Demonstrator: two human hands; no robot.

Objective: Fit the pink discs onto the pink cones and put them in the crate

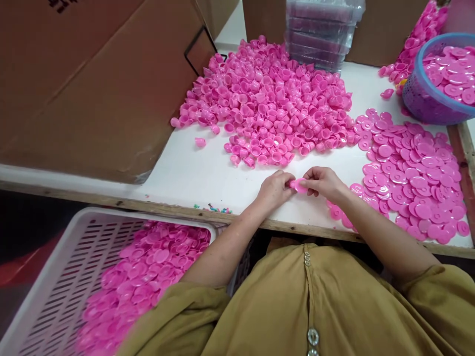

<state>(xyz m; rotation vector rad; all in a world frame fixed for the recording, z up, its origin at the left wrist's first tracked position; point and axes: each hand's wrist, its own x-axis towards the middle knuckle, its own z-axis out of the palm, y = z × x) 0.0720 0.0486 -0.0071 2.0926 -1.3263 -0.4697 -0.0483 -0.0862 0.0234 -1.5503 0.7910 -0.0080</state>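
Note:
Close to the table's front edge, my left hand (275, 190) and my right hand (323, 183) meet. A small pink plastic saucer (301, 186) is pinched between the thumb and fingers of my right hand. My left fingers are closed on a small pink piece, apparently a toy cup (292, 184), pressed against the saucer; most of it is hidden. Beyond my hands lies a big heap of pink toy cups (267, 109). Loose pink saucers (411, 173) are spread to the right of my right arm.
A large cardboard box (85, 94) stands on the left of the white table (185, 173). Below it, a white slotted basket (70, 277) holds pink pieces. A blue basket (426, 94) of saucers is at the right. Clear plastic packages (321, 32) stand behind the cups.

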